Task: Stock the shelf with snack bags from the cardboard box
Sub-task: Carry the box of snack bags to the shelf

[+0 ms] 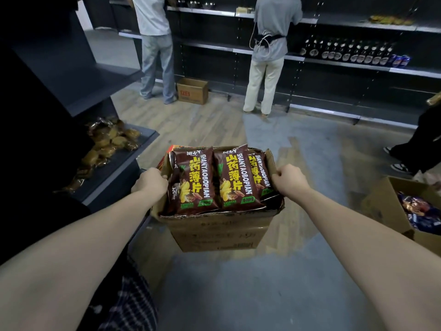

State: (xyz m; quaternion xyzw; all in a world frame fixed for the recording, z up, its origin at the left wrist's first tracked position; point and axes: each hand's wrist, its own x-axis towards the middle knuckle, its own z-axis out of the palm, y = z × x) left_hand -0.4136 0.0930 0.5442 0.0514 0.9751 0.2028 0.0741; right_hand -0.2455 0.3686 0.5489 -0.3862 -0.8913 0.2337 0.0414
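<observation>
**Two hands hold a full box**

The cardboard box [219, 232] is in front of the person, near the dark shelf [78, 87] on the left. Brown snack bags [195, 180] fill it up to its top edges. The left hand [150, 181] curls its fingers over the left edge. The right hand [290, 179] curls its fingers round the right flap. The full box is likely heavy and its flaps bend, so holding under the corners is safer. The bags look puffy, light and slippery.

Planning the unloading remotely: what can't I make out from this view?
Head view:
- Bags beneath the top brown snack bags: hidden by them inside the open brown cardboard box.
- Fingertips of left hand and right hand: curled around the box flaps.
- Dark metal shelf, left: cut off by frame edge.
</observation>
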